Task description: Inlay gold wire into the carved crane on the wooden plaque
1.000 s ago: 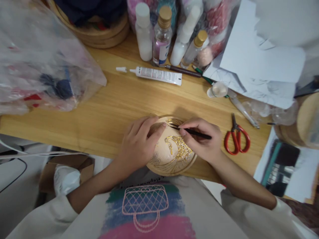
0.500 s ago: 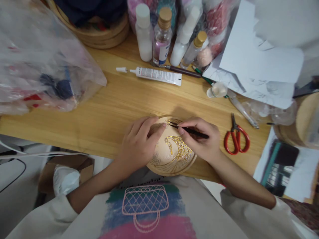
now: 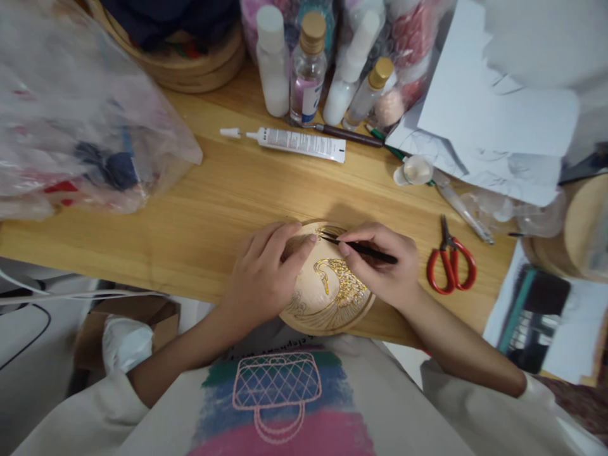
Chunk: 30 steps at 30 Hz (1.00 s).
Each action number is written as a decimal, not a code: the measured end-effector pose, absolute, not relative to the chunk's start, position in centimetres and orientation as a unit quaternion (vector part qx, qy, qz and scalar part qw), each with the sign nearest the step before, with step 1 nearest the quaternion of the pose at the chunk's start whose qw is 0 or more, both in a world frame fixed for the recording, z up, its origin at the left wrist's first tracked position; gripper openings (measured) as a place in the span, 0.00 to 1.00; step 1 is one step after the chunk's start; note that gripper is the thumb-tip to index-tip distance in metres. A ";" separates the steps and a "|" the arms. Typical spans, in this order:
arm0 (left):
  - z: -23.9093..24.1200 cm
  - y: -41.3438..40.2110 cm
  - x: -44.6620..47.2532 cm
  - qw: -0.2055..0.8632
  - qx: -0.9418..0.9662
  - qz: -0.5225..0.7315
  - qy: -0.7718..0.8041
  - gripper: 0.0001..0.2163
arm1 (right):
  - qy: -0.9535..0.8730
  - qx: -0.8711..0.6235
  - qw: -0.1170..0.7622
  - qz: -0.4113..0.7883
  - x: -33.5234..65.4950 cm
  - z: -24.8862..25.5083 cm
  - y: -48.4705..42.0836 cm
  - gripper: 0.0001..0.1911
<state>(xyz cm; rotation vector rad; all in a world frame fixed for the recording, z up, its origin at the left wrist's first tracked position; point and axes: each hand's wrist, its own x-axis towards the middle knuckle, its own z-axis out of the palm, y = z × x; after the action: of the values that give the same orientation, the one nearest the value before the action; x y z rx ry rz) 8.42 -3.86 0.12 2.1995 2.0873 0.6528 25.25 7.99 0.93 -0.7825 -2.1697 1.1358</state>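
Observation:
A round pale disc with a gold swan design lies at the near edge of the wooden table. My left hand rests on the disc's left side, fingers laid over it and a fingertip pressed near its upper part. My right hand is closed in a pinch on black tweezers. The tweezers' tips point left and touch the gold pattern at the top of the disc, close to my left fingertip.
Red-handled scissors lie right of my right hand. A glue tube, several bottles, a small round cap and white papers fill the back. A clear plastic bag sits at the left.
My right hand and the tweezers have shifted slightly left along the top of the disc. The left hand has stayed in place.

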 end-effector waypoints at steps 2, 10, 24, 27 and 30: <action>0.2 -3.8 8.4 0.024 0.707 0.204 0.677 0.16 | -0.810 -0.294 0.280 0.423 25.3 0.9 8.0 0.03; -0.2 -4.0 8.4 0.030 0.702 0.220 0.676 0.16 | -0.805 -0.300 0.283 0.426 25.3 0.9 7.9 0.03; -0.8 -4.0 8.5 -0.002 0.715 0.235 0.658 0.17 | -0.801 -0.293 0.289 0.434 25.5 1.2 8.0 0.04; -0.8 -4.0 8.5 0.000 0.709 0.234 0.665 0.17 | -0.804 -0.288 0.288 0.434 25.4 1.1 8.0 0.03; -0.9 -4.0 8.5 -0.008 0.709 0.231 0.666 0.17 | -0.805 -0.285 0.287 0.434 25.4 1.1 8.0 0.03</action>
<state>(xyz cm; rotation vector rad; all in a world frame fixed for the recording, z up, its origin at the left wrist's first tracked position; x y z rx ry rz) 8.49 -4.00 -0.88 2.2394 2.1043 0.7281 25.42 8.00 1.15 -0.7612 -2.1505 1.1605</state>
